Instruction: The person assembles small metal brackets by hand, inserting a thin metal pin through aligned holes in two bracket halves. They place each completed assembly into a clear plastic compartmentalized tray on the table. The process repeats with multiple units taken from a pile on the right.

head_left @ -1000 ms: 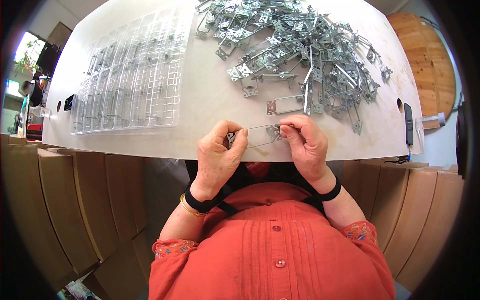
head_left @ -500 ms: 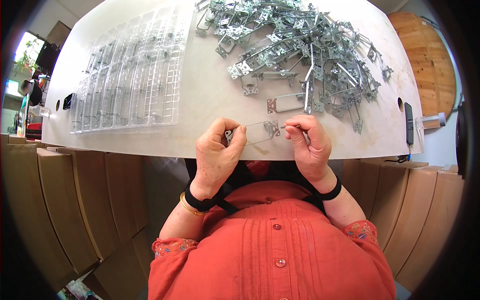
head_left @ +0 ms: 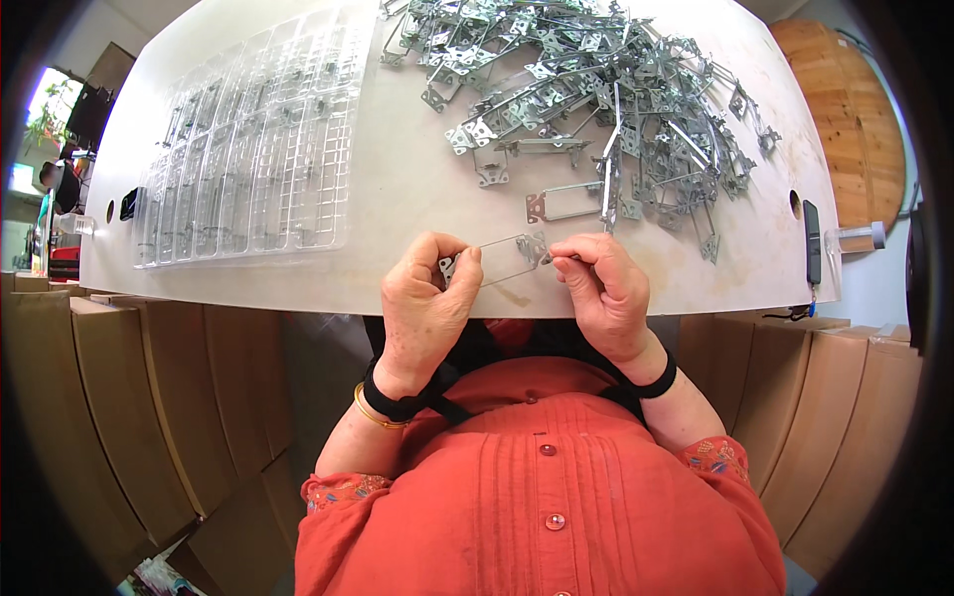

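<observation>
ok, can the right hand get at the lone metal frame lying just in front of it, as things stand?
Probably yes. The lone frame lies flat on the table, just beyond the right hand, with bare tabletop between. But that hand and the left hand each pinch an end of another metal frame, so it must let go first.

Left hand, right hand pinched

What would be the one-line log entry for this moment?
left hand: holds bracket left end | right hand: holds right end | bracket pile: behind | clear tray: left
</observation>
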`<state>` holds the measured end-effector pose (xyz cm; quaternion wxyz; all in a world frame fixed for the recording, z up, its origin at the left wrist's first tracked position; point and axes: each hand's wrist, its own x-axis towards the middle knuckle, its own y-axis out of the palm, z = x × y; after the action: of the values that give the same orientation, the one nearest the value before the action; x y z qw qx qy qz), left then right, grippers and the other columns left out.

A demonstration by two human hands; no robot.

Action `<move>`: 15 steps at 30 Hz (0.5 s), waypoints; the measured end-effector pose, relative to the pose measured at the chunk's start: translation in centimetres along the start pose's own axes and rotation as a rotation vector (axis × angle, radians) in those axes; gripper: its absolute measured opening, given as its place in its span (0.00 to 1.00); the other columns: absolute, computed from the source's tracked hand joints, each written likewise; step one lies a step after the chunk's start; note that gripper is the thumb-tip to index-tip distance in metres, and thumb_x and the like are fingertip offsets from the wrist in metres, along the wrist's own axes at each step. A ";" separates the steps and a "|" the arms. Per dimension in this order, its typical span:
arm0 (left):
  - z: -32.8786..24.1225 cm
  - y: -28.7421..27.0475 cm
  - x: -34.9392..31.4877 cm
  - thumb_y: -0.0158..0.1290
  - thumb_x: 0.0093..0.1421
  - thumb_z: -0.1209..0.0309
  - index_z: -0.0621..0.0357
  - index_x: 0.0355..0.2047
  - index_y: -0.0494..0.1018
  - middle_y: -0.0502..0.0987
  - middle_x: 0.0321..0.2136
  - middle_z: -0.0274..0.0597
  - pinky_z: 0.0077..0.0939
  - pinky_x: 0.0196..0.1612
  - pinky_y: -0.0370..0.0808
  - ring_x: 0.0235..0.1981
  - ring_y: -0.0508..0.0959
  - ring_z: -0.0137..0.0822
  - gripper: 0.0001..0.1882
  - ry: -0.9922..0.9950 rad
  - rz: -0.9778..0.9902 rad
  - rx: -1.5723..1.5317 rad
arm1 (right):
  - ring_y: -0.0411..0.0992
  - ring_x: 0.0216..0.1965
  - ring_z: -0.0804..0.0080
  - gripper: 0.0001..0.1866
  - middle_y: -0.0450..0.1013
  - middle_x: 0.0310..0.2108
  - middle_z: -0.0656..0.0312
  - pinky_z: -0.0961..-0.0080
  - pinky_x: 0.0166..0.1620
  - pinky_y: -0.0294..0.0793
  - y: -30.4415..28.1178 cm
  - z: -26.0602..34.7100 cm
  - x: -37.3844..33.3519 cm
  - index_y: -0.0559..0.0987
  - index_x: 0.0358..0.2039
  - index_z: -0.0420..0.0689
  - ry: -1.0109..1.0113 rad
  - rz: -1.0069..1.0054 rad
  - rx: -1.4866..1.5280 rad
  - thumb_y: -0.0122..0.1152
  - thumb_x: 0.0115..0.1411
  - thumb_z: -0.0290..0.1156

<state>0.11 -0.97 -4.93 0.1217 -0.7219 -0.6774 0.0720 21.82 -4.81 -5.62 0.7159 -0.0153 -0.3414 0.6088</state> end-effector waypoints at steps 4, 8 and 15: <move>-0.2 -0.1 0.0 0.63 0.68 0.74 0.61 0.36 0.80 0.75 0.26 0.21 0.15 0.25 0.60 0.23 0.62 0.13 0.04 -0.003 0.000 0.019 | 0.79 0.35 0.65 0.08 0.81 0.38 0.57 0.73 0.39 0.78 -0.1 0.1 0.0 0.82 0.44 0.41 0.005 0.003 0.006 0.70 0.66 0.19; -0.2 -0.1 0.0 0.63 0.68 0.74 0.61 0.36 0.80 0.75 0.27 0.22 0.15 0.25 0.60 0.23 0.62 0.13 0.04 -0.008 0.004 0.006 | 0.79 0.34 0.65 0.08 0.81 0.37 0.58 0.73 0.38 0.78 0.0 0.1 0.0 0.82 0.44 0.41 0.027 -0.004 0.025 0.70 0.66 0.19; -0.1 -0.1 0.0 0.63 0.68 0.74 0.61 0.36 0.80 0.75 0.26 0.22 0.15 0.25 0.60 0.23 0.62 0.13 0.04 -0.007 0.006 0.000 | 0.79 0.34 0.66 0.08 0.81 0.37 0.58 0.74 0.38 0.79 0.0 0.0 0.1 0.82 0.44 0.41 -0.015 0.000 -0.009 0.71 0.65 0.19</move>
<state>0.08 -0.98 -4.83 0.1191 -0.7236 -0.6757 0.0751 21.81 -4.74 -5.59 0.7132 -0.0141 -0.3495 0.6074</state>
